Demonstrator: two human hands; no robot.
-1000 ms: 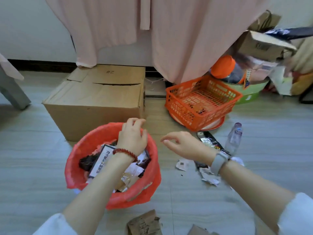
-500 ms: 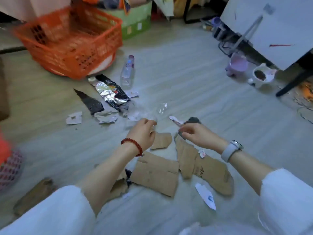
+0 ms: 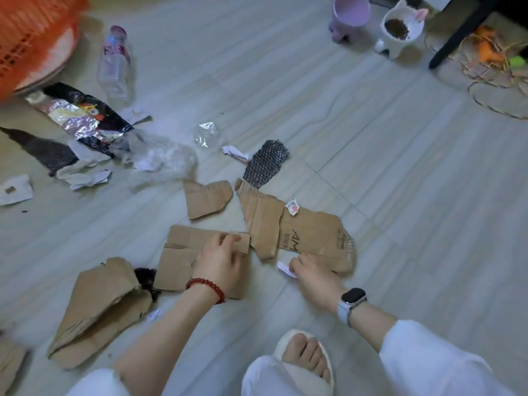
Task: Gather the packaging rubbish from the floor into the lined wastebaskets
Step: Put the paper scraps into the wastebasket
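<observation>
The left hand (image 3: 220, 260) lies on a flat cardboard piece (image 3: 183, 252), its fingers curled over the piece's far edge in a grip. The right hand (image 3: 314, 277) pinches a white paper scrap (image 3: 285, 269) just beside a longer printed cardboard strip (image 3: 308, 232). Beyond these on the floor (image 3: 400, 167) lie a small cardboard bit (image 3: 205, 197), a dark bubble wrap patch (image 3: 264, 164), clear plastic film (image 3: 163, 155), a foil bag (image 3: 83, 115) and a plastic bottle (image 3: 115, 64). An orange basket (image 3: 31, 32) stands at the far left.
</observation>
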